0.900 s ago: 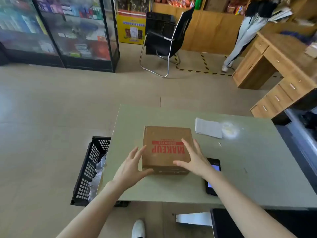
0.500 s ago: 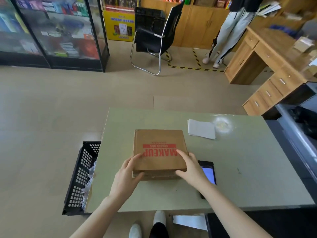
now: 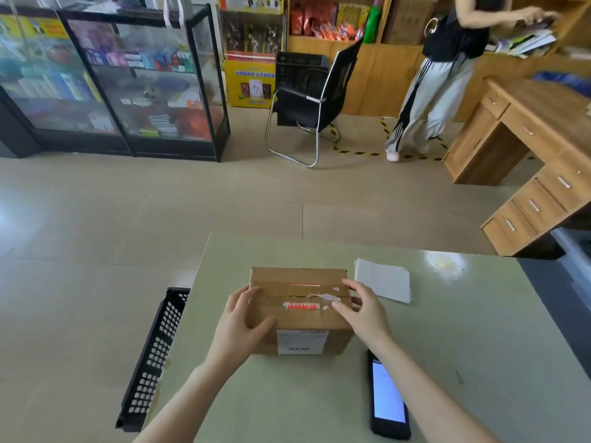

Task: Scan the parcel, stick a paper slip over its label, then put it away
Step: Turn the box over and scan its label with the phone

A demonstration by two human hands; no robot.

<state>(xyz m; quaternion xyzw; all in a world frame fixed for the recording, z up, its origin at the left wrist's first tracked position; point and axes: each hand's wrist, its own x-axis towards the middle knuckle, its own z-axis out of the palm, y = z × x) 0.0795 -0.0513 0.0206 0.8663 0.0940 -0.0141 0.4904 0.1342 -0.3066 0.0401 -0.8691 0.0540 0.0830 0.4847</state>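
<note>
A brown cardboard parcel (image 3: pixel 299 302) sits tipped up on the green table (image 3: pixel 463 346), its taped side on top. A white shipping label (image 3: pixel 302 342) faces me on the near side. My left hand (image 3: pixel 241 324) grips the parcel's left edge, thumb on the near face. On the right top corner rests my right hand (image 3: pixel 361 310), fingers curled over the tape. A stack of white paper slips (image 3: pixel 382 279) lies just right of the parcel. A black phone scanner (image 3: pixel 388 399) with a lit screen lies near the front edge.
A black plastic crate (image 3: pixel 153 362) stands on the floor left of the table. Beyond are glass display cases (image 3: pixel 128 81), a black chair (image 3: pixel 316 100), a wooden desk (image 3: pixel 527 148) at the right, and a person (image 3: pixel 438 75) standing by shelves.
Both hands have turned the parcel over: the MAKEUP face no longer shows, and the taped side and label face are in view. The camera has tilted up.
</note>
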